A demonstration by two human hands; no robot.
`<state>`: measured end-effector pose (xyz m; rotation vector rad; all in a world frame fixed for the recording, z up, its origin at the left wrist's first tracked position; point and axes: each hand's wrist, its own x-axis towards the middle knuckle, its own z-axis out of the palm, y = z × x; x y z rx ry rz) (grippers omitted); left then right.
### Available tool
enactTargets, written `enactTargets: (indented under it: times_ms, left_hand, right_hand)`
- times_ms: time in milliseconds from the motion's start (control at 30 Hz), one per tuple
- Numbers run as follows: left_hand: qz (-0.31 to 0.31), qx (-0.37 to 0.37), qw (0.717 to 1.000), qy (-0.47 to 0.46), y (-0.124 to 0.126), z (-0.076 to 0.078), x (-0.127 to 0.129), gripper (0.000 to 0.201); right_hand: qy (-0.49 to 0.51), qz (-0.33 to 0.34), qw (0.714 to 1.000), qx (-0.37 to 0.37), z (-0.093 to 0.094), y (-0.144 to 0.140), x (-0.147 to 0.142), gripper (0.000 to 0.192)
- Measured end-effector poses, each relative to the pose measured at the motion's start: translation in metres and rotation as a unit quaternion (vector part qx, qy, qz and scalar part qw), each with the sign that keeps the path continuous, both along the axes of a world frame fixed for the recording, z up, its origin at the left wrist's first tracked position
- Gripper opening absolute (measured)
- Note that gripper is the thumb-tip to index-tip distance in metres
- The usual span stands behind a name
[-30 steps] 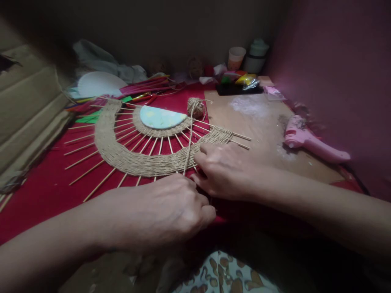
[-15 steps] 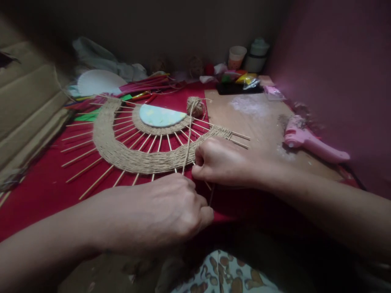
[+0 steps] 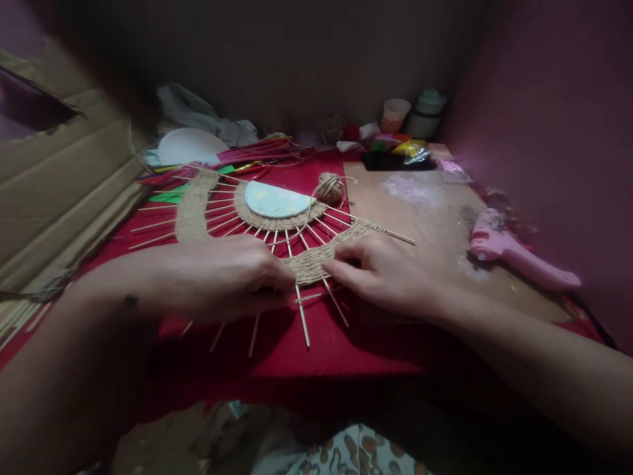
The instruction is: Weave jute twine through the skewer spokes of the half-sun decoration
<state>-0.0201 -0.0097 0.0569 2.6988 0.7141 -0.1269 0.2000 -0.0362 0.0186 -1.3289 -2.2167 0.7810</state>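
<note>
A half-round weaving of jute twine [image 3: 311,264] on thin sticks [image 3: 302,323] lies on a red cloth. The sticks fan out from a pale blue half disc [image 3: 279,199] with a narrow woven rim. My left hand [image 3: 242,277] is closed in a pinch at the outer woven band, covering part of it. From its fingers a strand of twine [image 3: 310,299] crosses a stick below the band. My right hand [image 3: 376,270] grips the band further right, thumb and bent forefinger at its edge. Behind the half disc sits the twine ball [image 3: 330,188], its strand running toward my left hand.
At right, a pink glue gun [image 3: 519,251] rests on a brown board [image 3: 405,218]. A paper cup [image 3: 394,115] and a grey-green container [image 3: 426,112] stand at the back. Cardboard [image 3: 74,178] rises on the left. Coloured strips [image 3: 262,152] and a white plate [image 3: 190,146] lie behind the weaving.
My left hand has moved up and left onto the band, and the taut strand from the ball now hangs lower and slacker. My right hand's fingers have loosened from a fist. The view has shifted.
</note>
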Motion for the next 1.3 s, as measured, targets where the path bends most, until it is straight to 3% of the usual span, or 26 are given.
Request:
enactTargets:
  times_ms: [33, 67, 200, 300, 367, 600, 700, 867, 1067, 1167, 1300]
  left_hand:
    - [-0.027, -0.044, 0.998, 0.036, 0.004, -0.002, -0.002, 0.022]
    - [-0.015, -0.041, 0.998, 0.053, 0.008, -0.004, -0.004, 0.023]
    - [-0.003, -0.060, 0.996, 0.072, 0.019, -0.009, -0.013, 0.024]
    - [-0.005, -0.076, 0.996, 0.055, 0.019, -0.012, -0.018, 0.022]
    - [0.002, -0.083, 0.995, 0.051, 0.018, -0.013, -0.020, 0.022]
    - [0.018, -0.137, 0.990, 0.034, 0.016, -0.012, -0.022, 0.021]
    - [0.018, -0.130, 0.991, 0.021, 0.014, -0.011, -0.021, 0.017]
    - [0.002, -0.113, 0.994, 0.010, 0.012, -0.011, -0.019, 0.016]
    - [-0.010, -0.109, 0.994, 0.004, 0.014, -0.012, -0.019, 0.015]
    - [-0.013, -0.111, 0.994, 0.002, 0.015, -0.014, -0.020, 0.015]
    - [-0.017, -0.104, 0.994, -0.013, 0.017, -0.018, -0.023, 0.015]
  right_hand:
    - [0.060, -0.027, 0.997, -0.027, -0.001, 0.001, 0.003, 0.030]
    - [0.123, -0.057, 0.989, -0.065, -0.003, 0.002, 0.005, 0.031]
    - [0.325, -0.125, 0.910, -0.223, -0.014, 0.011, 0.012, 0.033]
    - [0.378, -0.129, 0.874, -0.278, -0.020, 0.018, 0.013, 0.032]
    - [0.375, -0.125, 0.874, -0.282, -0.020, 0.019, 0.013, 0.032]
    - [0.206, -0.093, 0.964, -0.143, -0.007, 0.002, 0.011, 0.031]
    - [0.136, -0.064, 0.985, -0.083, -0.004, 0.000, 0.010, 0.026]
    - [0.131, -0.051, 0.988, -0.056, -0.001, 0.005, 0.004, 0.021]
    - [0.141, 0.001, 0.990, -0.006, 0.017, 0.012, -0.017, 0.017]
    - [0.166, -0.049, 0.982, 0.078, 0.020, 0.022, -0.013, 0.018]
    - [0.222, -0.119, 0.954, 0.164, 0.009, 0.038, 0.004, 0.019]
